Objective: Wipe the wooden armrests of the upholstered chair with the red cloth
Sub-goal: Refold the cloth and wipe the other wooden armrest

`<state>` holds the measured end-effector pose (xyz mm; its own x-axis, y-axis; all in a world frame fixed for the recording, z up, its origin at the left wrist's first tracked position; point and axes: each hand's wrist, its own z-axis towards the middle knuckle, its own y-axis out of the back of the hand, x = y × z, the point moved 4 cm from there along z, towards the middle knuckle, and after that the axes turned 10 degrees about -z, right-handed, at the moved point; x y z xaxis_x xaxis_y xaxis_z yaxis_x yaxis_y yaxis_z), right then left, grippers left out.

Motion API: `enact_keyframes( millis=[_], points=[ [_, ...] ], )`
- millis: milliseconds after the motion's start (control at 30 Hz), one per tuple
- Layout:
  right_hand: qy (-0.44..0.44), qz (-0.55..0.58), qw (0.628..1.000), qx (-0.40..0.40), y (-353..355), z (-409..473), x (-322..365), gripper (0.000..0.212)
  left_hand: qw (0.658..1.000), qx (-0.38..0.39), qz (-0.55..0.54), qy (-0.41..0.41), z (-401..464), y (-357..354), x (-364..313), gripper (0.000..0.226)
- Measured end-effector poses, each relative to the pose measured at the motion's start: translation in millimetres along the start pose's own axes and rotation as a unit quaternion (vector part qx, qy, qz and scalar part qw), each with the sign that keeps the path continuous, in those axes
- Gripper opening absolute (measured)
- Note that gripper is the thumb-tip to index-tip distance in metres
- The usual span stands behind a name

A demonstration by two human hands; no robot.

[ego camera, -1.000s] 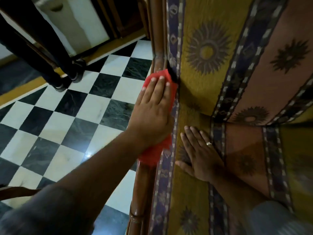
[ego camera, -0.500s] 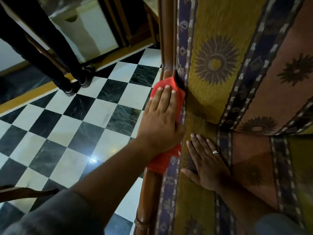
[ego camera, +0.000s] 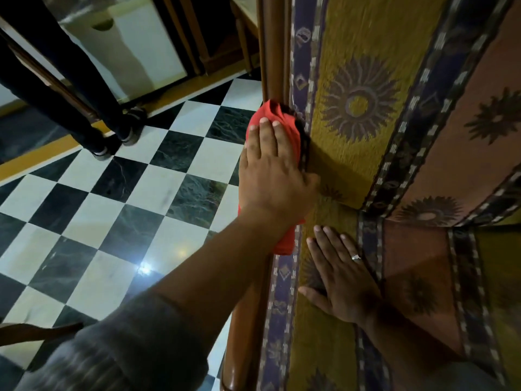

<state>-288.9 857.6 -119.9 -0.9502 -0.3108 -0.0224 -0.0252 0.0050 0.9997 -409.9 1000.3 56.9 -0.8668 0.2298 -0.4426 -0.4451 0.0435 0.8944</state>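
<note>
head view: the checkered floor (ego camera: pixel 118 210) of black and white tiles fills the side away from the upholstered chair (ego camera: pixel 366 114), whose yellow, blue and rust cushions carry sun patterns. along the chair's edge nearest the floor runs the wooden armrest (ego camera: pixel 270 52), a rounded brown rail that reaches from the top of the picture to the bottom. dark furniture legs (ego camera: pixel 84 88) stand on the floor well apart from the armrest. on the armrest, about halfway along it, lies the left hand (ego camera: pixel 270 176), palm down, its fingers (ego camera: pixel 267 136) stretched flat and close together, pressing the red cloth (ego camera: pixel 277 125) against the wood; cloth shows past the fingertips and under the wrist. just beside the armrest, on the seat cushion, rests the right hand (ego camera: pixel 344 277), fingers spread flat and holding nothing, with a ring (ego camera: pixel 355 257) on one finger.
</note>
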Motion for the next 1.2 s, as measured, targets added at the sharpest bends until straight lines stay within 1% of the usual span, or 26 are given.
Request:
enact_keyframes(
  millis=[33, 100, 167, 267, 333, 400, 467, 567, 633, 733, 867, 933, 1000, 1100, 1200],
  points=[
    [0.001, -0.001, 1.0, -0.001, -1.2, 0.5, 0.1, 0.099, 0.999, 0.015, 0.018, -0.024, 1.8, -0.7, 2.0, 0.093],
    [0.004, -0.004, 1.0, -0.005, -2.4, 0.9, -0.3, 0.099, 0.991, 0.052, 0.067, -0.104, 10.6, 2.8, 5.4, 0.094],
    [0.003, -0.003, 1.0, -0.005, -2.4, 1.0, -0.6, 0.099, 0.98, 0.081, 0.081, -0.164, 20.2, 9.4, 8.4, 0.095],
    [-0.001, -0.004, 1.0, -0.002, -1.5, 1.3, 0.1, 0.099, 0.976, 0.092, 0.073, -0.184, 25.7, 13.4, 12.2, 0.095],
    [-0.002, -0.013, 1.0, 0.0, 0.5, 2.3, 1.3, 0.099, 0.979, 0.081, 0.063, -0.176, 28.1, 12.8, 14.5, 0.091],
    [-0.004, -0.018, 1.0, 0.004, 2.7, 3.7, 0.8, 0.098, 0.986, 0.069, 0.036, -0.145, 31.4, 11.3, 13.9, 0.09],
    [-0.003, -0.022, 1.0, 0.009, 4.1, 2.7, 1.2, 0.098, 0.995, 0.05, -0.016, -0.089, 28.1, 11.2, 13.4, 0.093],
    [-0.004, -0.019, 1.0, 0.011, 5.0, 1.4, 2.1, 0.098, 0.996, 0.022, -0.082, -0.016, 6.4, 11.2, 18.5, 0.094],
    [-0.004, -0.019, 1.0, 0.006, 4.6, 1.1, 1.5, 0.098, 0.997, 0.011, -0.082, -0.012, -18.1, 10.1, 20.9, 0.093],
    [-0.002, -0.012, 1.0, 0.003, 3.4, -0.1, 1.9, 0.099, 0.998, 0.023, -0.041, -0.044, -44.3, 9.4, 21.9, 0.092],
    [-0.005, -0.012, 1.0, 0.0, 2.7, 0.0, 2.7, 0.097, 0.991, 0.083, 0.032, -0.098, -10.4, 12.8, 20.0, 0.1],
    [-0.006, -0.013, 1.0, -0.004, 2.7, -0.3, 3.0, 0.096, 0.987, 0.103, 0.045, -0.113, 16.9, 17.4, 19.8, 0.103],
    [-0.005, -0.016, 1.0, -0.003, 2.6, 0.5, 2.7, 0.096, 0.99, 0.104, 0.015, -0.096, 31.9, 19.1, 21.4, 0.105],
    [-0.007, -0.016, 1.0, 0.002, 2.0, -0.3, 1.4, 0.096, 0.994, 0.067, -0.064, -0.056, 28.3, 15.1, 19.0, 0.104],
    [-0.005, -0.011, 1.0, 0.002, 0.8, 0.6, 1.9, 0.097, 0.995, 0.039, -0.09, -0.002, 10.3, 14.7, 26.4, 0.105]
  ],
)
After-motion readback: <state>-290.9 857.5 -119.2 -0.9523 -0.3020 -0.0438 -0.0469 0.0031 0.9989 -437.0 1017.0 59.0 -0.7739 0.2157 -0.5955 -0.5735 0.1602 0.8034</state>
